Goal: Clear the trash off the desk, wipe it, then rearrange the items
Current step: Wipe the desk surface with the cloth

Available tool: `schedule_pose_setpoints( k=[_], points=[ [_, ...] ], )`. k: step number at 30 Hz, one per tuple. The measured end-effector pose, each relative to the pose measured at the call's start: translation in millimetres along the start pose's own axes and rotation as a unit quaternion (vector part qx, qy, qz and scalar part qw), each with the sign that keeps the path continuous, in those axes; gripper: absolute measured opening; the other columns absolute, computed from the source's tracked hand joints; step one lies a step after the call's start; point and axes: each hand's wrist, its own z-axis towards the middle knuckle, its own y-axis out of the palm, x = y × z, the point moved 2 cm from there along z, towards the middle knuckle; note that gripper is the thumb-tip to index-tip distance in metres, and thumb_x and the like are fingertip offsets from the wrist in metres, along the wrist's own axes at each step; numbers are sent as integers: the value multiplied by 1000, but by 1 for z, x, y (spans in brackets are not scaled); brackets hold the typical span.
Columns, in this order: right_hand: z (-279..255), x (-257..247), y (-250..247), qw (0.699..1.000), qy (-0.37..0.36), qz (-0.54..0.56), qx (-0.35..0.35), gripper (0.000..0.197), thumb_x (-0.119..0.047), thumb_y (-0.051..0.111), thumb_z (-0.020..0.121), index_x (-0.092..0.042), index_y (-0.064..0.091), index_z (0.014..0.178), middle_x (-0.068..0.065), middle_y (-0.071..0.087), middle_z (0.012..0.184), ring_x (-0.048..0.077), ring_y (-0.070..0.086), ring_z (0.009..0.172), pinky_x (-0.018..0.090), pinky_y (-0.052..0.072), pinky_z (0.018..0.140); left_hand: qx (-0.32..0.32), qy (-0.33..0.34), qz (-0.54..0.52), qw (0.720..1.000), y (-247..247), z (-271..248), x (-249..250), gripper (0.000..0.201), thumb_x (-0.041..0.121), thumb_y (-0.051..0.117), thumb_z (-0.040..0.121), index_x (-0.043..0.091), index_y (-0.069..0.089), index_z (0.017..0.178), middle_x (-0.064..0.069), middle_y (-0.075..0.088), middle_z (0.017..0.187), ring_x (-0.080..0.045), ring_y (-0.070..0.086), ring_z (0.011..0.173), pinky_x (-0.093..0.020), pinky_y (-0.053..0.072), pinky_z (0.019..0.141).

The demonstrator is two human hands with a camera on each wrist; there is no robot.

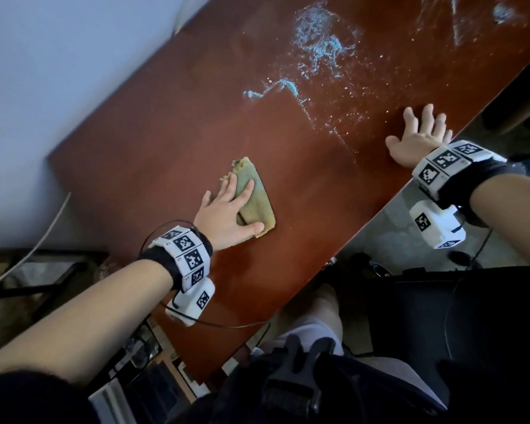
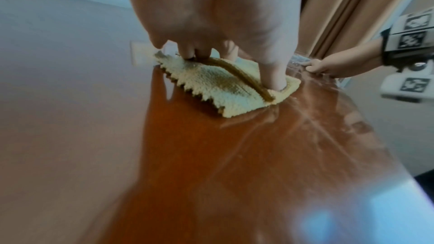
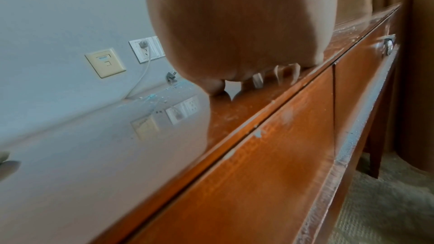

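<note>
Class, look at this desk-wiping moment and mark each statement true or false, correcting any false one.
1. The left hand presses a folded yellow-green cloth flat on the glossy reddish-brown wooden desk. True.
2. The right hand holds a second cloth. False: it rests open on the desk near its front edge, holding nothing.
3. Pale blue smears and white specks lie on the desk beyond the cloth. True.
4. The cloth lies on top of the blue smears. False: it lies on a cleaner part, apart from them.
5. A white cable is plugged into a wall socket. True.
</note>
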Motion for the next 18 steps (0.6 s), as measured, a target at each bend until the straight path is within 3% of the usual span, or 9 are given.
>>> schedule_pose_setpoints(
  k=[18],
  points=[
    [-5,5,-1,1000,-14,1,20,63,-45,28,98,-28,-1,151,1,-15,158,25,-12,145,46,-3,117,10,22,-18,1000,48,-57,28,71,58,37,92,35,3,150,-5,-10,159,-17,-5,147,-45,-6,116]
  ],
)
